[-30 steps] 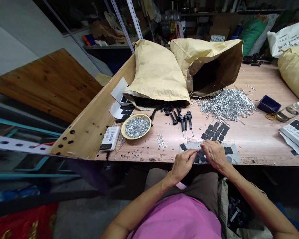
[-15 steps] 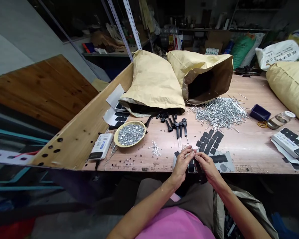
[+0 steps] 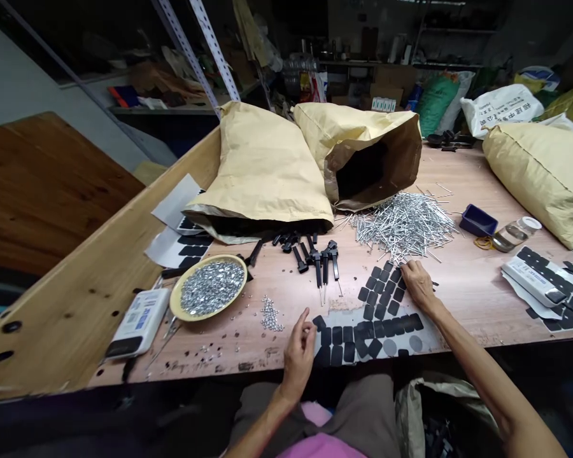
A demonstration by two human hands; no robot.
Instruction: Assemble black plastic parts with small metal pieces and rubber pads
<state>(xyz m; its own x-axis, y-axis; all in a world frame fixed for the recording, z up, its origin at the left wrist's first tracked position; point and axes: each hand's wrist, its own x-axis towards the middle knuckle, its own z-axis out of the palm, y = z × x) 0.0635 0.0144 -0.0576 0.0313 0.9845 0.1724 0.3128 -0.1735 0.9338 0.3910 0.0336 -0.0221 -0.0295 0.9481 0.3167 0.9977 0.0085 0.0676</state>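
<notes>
Along the left end of a wood-grain tabletop (image 3: 472, 292) sits a white device (image 3: 138, 323) with a black end; its blue print is too small to read. Just right of it, a yellow bowl (image 3: 176, 299) is heaped with small silvery metal pieces. A plain tan paper sack (image 3: 267, 165) lies behind, its dark mouth facing forward.

At the front edge is the left hand (image 3: 298, 356), half open with fingers loosely curled; nothing shows in its grasp. Directly to its right, rows of black pads (image 3: 348, 351) lie on a grey sheet (image 3: 437, 334), and more fan out behind them, reaching up to the right hand (image 3: 417, 285). That hand is palm down, fingers bent at the far right corner of the pads; whether it grips one cannot be told.

Beyond its fingertips spreads a pile of metal pins (image 3: 403, 222). Further right come a dark blue tray (image 3: 477, 221), a white sack (image 3: 501, 109) at the back with large, tilted Chinese characters, only partly legible, a clear white-capped jar (image 3: 516, 234) and another white device (image 3: 537, 278) with unreadable blue lettering.
</notes>
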